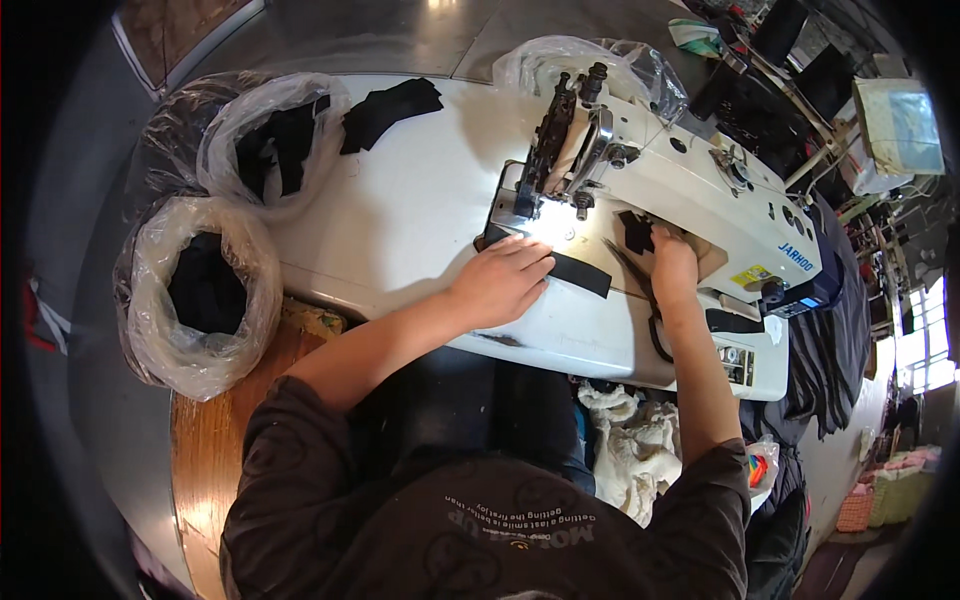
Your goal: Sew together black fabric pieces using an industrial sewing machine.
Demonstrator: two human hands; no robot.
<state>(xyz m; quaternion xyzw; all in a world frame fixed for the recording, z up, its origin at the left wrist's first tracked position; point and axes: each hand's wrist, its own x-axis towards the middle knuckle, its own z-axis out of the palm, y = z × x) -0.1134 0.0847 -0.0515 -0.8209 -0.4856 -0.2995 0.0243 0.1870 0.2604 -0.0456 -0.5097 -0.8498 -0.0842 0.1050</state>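
Observation:
My left hand (pixel 503 283) lies flat on a black fabric strip (pixel 582 274) on the sewing machine bed, its fingertips close to the lit needle area. The strip shows on both sides of the hand. Under the machine's arm, my right hand (pixel 676 262) has its fingers closed at a small stack of black fabric pieces (pixel 636 232); the fingertips are partly hidden. Dark scissors (pixel 655 322) lie beside that hand, partly covered by the wrist. The white sewing machine (pixel 690 160) stands over both hands, its lamp glowing on the needle plate.
Two plastic-lined containers (pixel 150 300) with black fabric stand at the left. Loose black pieces (pixel 392 110) lie at the table's far edge. Behind the machine head is a clear plastic bag (pixel 530 60). White cloth (pixel 635 450) hangs below the table, and dark garments (pixel 830 330) are at the right.

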